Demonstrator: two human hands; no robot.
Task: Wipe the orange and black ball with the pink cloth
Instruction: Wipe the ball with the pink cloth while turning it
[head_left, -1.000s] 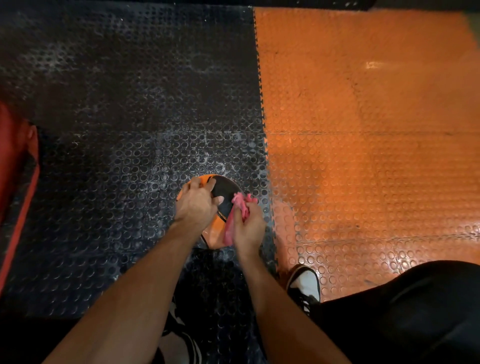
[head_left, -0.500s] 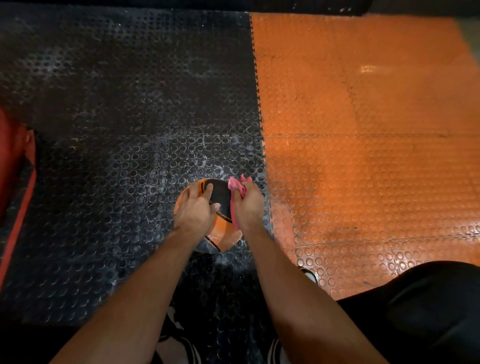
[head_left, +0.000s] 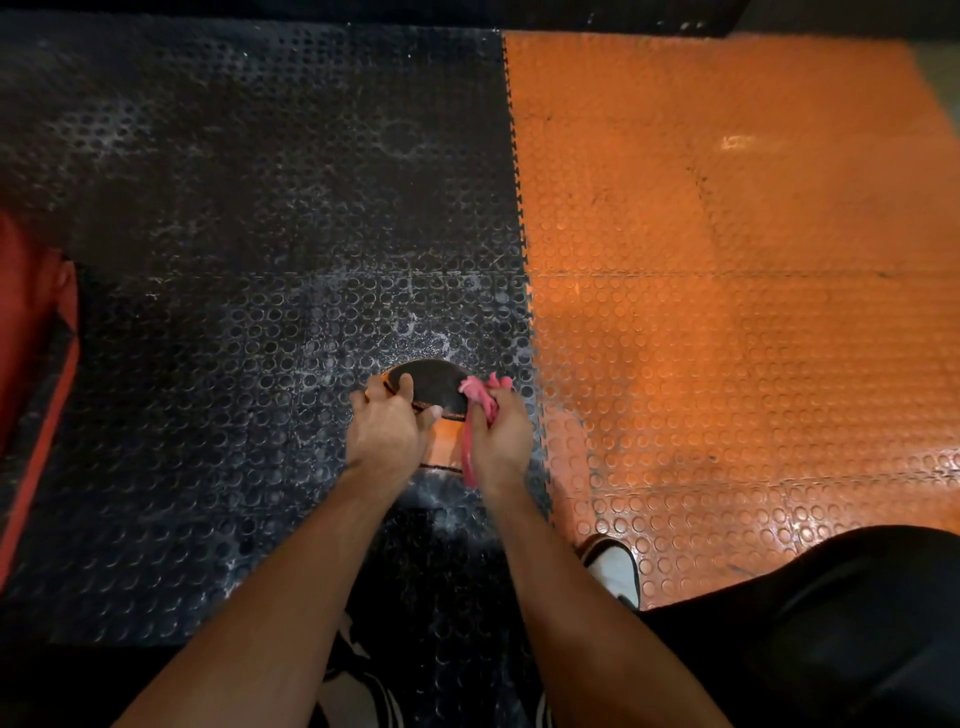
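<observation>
The orange and black ball (head_left: 434, 389) rests on the black studded floor mat, its black panel turned up and an orange panel facing me. My left hand (head_left: 387, 428) lies over the ball's left side, fingers spread on it and thumb across the front. My right hand (head_left: 498, 436) grips the bunched pink cloth (head_left: 480, 402) and presses it against the ball's right side; a strip of cloth hangs down along the palm. Both hands hide most of the ball's lower half.
Black studded mat (head_left: 234, 364) covers the left floor and orange studded mat (head_left: 727, 312) the right, joined by a toothed seam. A red and black padded object (head_left: 31, 353) sits at the left edge. My shoe (head_left: 615, 569) and black-clad knee (head_left: 831, 623) are at lower right.
The ball has turned so the black panel faces more upward. My right hand has slid the cloth from the ball's front toward its upper right side. My left hand stayed on the ball.
</observation>
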